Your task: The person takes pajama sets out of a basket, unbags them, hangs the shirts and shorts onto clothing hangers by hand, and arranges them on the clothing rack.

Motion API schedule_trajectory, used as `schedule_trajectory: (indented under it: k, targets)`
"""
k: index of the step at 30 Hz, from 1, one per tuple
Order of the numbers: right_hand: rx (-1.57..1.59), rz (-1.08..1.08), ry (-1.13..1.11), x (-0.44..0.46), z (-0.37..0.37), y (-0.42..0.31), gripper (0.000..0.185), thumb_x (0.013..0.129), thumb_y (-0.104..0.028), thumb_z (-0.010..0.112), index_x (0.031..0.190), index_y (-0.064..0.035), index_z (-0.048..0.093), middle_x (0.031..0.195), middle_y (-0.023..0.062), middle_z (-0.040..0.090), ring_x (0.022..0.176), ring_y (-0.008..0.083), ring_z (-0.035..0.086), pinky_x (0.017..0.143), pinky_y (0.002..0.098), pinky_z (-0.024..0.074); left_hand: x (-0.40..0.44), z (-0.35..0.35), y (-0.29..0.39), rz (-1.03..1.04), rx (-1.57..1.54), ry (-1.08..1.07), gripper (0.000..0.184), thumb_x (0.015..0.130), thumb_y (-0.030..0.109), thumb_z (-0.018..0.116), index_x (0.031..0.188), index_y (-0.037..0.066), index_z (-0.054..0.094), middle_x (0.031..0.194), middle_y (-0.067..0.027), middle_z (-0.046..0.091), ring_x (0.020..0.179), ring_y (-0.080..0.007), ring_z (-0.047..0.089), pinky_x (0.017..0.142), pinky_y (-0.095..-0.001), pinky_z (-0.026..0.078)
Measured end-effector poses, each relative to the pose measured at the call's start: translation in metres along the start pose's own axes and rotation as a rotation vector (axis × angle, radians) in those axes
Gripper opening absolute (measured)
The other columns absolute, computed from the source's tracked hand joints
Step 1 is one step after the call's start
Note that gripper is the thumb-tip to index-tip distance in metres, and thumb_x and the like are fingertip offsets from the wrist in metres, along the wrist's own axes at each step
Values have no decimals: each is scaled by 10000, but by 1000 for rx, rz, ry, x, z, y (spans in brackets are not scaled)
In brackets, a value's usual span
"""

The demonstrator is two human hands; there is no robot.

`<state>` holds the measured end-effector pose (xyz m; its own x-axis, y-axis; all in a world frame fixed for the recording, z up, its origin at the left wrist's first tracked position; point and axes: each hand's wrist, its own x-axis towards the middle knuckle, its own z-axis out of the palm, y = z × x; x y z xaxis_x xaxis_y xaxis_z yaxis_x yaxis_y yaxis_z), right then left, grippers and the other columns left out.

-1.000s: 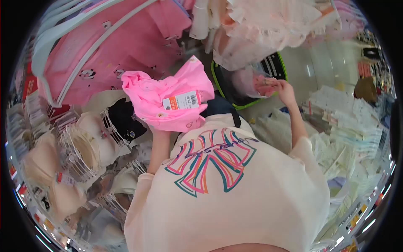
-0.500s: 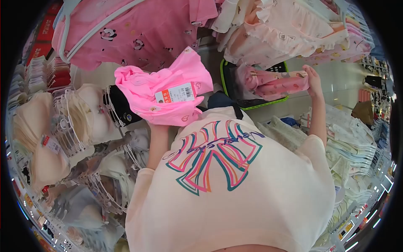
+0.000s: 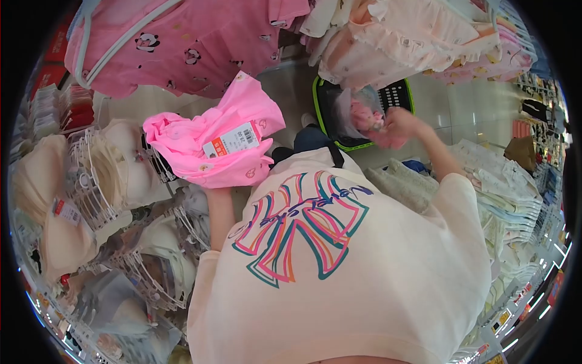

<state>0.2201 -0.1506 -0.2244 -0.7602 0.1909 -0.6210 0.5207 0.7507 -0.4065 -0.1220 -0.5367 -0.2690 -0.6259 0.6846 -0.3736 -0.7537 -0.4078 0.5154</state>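
Note:
A folded bright pink garment (image 3: 212,139) with small prints rests on my left hand (image 3: 219,193), whose fingers are hidden beneath the cloth. On its front lies a white and orange price tag (image 3: 232,140). My right hand (image 3: 405,126) is closed on a second pink garment (image 3: 368,118), patterned and bunched up, at the right part of a black basket with a green rim (image 3: 320,112). Clear plastic wrapping (image 3: 345,109) shows beside that garment, inside the basket.
Pink panda-print clothes (image 3: 182,42) and pale ruffled clothes (image 3: 394,48) hang ahead. Racks of beige bras (image 3: 54,200) stand at my left. Light-coloured garments on hangers (image 3: 497,176) line my right side. Between them runs a shiny tiled floor (image 3: 464,109).
My right hand has moved left and inward over the basket, and the stretched patterned garment is now bunched. My left hand and the bright pink garment have shifted slightly left.

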Motion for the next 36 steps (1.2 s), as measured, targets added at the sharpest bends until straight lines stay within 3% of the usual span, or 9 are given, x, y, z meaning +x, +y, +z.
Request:
schedule_trajectory:
  k: [1,3,9,12,17,21,25,32,36]
  targets:
    - [86,-266,116,6,33,6,278,662,-262,648,828,-38,651,806,167,627,702,299,603,645,395,469,0,-2,1,-3,-12,-24,650,884,513,344,1356,69,297,1349,-152,389,1202,-323,418,1016,-492,335]
    - [258,-64,-81,9,66,-14,318,679,-259,640,897,-29,609,825,177,616,718,307,597,655,395,464,0,-6,1,-14,-43,-84,646,885,508,348,1356,69,297,1348,-152,389,1202,-324,419,1016,-491,335]
    - [479,306,283,25,118,9,309,775,-270,572,975,-47,498,815,201,603,766,343,607,681,399,469,4,-1,-5,-28,-217,-433,636,888,492,361,1357,68,296,1346,-151,392,1202,-326,419,1017,-489,336]
    - [466,494,535,37,132,32,299,823,-280,539,1003,-55,461,842,221,603,817,396,599,708,441,464,3,79,4,-42,19,286,638,881,499,373,1353,74,308,1326,-149,415,1194,-329,435,1020,-479,338]
    - [519,569,690,55,133,38,333,818,-298,541,1027,-51,460,860,240,601,840,407,595,732,446,459,19,83,-5,72,120,147,322,887,93,531,1193,33,450,1169,-85,541,1071,-213,530,881,-394,451]
    - [581,561,731,69,117,30,342,809,-280,533,1028,-20,499,879,254,605,862,422,586,741,445,463,18,116,-5,25,317,147,246,875,127,575,1098,31,536,1040,-69,601,947,-156,581,828,-328,456]
    - [400,379,461,87,126,34,280,789,-206,558,1014,-39,562,903,243,617,882,419,585,763,450,468,27,128,-10,-43,268,191,320,889,151,555,1174,23,487,1133,-83,561,1033,-186,548,876,-348,443]
    - [375,447,585,108,144,33,327,766,-247,645,1001,-36,562,903,214,622,877,399,587,750,440,470,30,143,-5,-226,43,182,443,914,321,500,1273,73,423,1272,-77,495,1159,-234,485,973,-397,391]
    - [320,-132,967,92,68,-82,810,649,-276,767,1297,-24,353,1319,211,386,1206,370,380,1002,416,313,24,165,8,-376,15,192,559,907,505,393,1321,129,388,1342,-72,431,1248,-266,387,1026,-504,297]
